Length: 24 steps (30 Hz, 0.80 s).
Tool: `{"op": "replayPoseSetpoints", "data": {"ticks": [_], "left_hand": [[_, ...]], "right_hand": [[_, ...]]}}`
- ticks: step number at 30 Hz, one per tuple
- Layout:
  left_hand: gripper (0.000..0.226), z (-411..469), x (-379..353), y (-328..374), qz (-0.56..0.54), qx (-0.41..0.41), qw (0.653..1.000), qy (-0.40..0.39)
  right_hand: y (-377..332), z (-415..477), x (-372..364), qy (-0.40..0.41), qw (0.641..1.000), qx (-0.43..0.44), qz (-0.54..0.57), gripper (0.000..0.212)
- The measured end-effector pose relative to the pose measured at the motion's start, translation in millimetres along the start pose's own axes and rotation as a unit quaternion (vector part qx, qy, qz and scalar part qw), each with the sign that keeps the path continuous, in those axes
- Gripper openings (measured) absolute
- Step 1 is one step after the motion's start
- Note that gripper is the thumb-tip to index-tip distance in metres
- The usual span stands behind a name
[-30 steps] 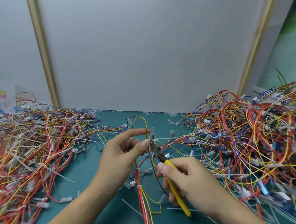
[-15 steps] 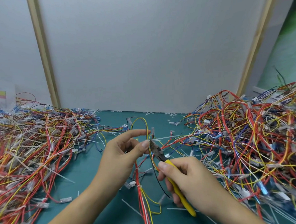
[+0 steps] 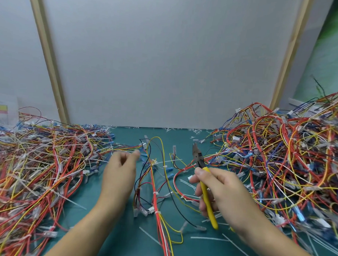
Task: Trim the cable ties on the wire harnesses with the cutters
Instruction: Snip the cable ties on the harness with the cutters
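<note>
A wire harness (image 3: 156,186) of red, yellow, black and white wires lies on the teal mat (image 3: 107,221) between my hands, with small white cable ties along it. My right hand (image 3: 225,191) grips the yellow-handled cutters (image 3: 198,157), dark jaws pointing up and away, apart from the harness. My left hand (image 3: 120,174) hovers left of the harness, blurred, its fingers loosely curled with nothing seen in them.
A big heap of harnesses (image 3: 38,161) covers the left side and a taller heap (image 3: 287,160) the right. Cut tie ends (image 3: 208,238) lie scattered on the mat. A white panel (image 3: 166,60) with wooden posts closes the back.
My left hand has let go of the harness, which now lies on the mat, and has drawn left. My right hand has pulled the cutters right, away from the wires.
</note>
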State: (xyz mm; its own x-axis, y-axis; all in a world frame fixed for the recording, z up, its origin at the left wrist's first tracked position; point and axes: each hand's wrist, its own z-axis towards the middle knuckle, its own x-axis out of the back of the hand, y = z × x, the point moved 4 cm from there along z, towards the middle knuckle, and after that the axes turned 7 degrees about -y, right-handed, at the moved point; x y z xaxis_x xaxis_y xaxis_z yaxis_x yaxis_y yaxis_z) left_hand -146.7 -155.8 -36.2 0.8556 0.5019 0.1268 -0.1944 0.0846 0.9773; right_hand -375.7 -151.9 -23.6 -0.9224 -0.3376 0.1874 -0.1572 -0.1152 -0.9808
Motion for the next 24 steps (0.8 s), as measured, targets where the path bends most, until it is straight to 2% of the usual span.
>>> {"op": "replayPoseSetpoints", "data": {"ticks": [3, 5, 8, 11, 14, 16, 18, 21, 23, 24], "left_hand": [[0.046, -0.6, -21.1, -14.2, 0.017, 0.082, 0.988, -0.128], [0.042, -4.3, -25.3, -13.6, -0.004, 0.085, 0.984, -0.157], [0.032, -6.9, -23.9, -9.8, -0.03, 0.06, 0.987, -0.147], [0.027, -13.7, -27.1, 0.3, -0.055, 0.013, 0.986, -0.157], [0.022, -22.1, -31.5, 10.6, -0.052, -0.036, 0.982, -0.176], [0.03, -27.9, -33.5, 14.2, -0.052, -0.075, 0.977, -0.191], [0.032, -33.8, -37.8, 18.3, -0.028, -0.107, 0.97, -0.215], [0.018, -46.7, -44.1, 23.1, 0.035, -0.159, 0.951, -0.263], [0.017, -55.0, -42.2, 25.5, 0.043, -0.163, 0.94, -0.296], [0.019, -54.7, -42.1, 26.9, 0.027, -0.132, 0.941, -0.309]], "right_hand": [[0.0, -0.6, -2.6, -0.006, 1.0, -0.002, 0.008, 0.032], [1.4, -1.3, -4.9, -0.022, 1.0, -0.004, 0.017, 0.031], [3.7, -2.5, -9.3, -0.037, 0.999, -0.008, 0.005, 0.031], [4.3, -1.2, -5.4, 0.009, 1.0, 0.014, -0.002, 0.018], [2.5, 0.6, 1.4, 0.053, 0.997, 0.028, 0.045, 0.011], [1.8, 1.8, 1.9, 0.056, 0.994, 0.03, 0.091, 0.009], [2.6, 2.2, -0.2, 0.053, 0.991, 0.032, 0.119, 0.01], [5.7, 2.2, -2.4, 0.063, 0.989, 0.04, 0.125, 0.01], [6.6, 3.0, -1.9, 0.066, 0.99, 0.046, 0.12, 0.011], [6.5, 3.1, -1.4, 0.063, 0.99, 0.048, 0.115, 0.011]]}}
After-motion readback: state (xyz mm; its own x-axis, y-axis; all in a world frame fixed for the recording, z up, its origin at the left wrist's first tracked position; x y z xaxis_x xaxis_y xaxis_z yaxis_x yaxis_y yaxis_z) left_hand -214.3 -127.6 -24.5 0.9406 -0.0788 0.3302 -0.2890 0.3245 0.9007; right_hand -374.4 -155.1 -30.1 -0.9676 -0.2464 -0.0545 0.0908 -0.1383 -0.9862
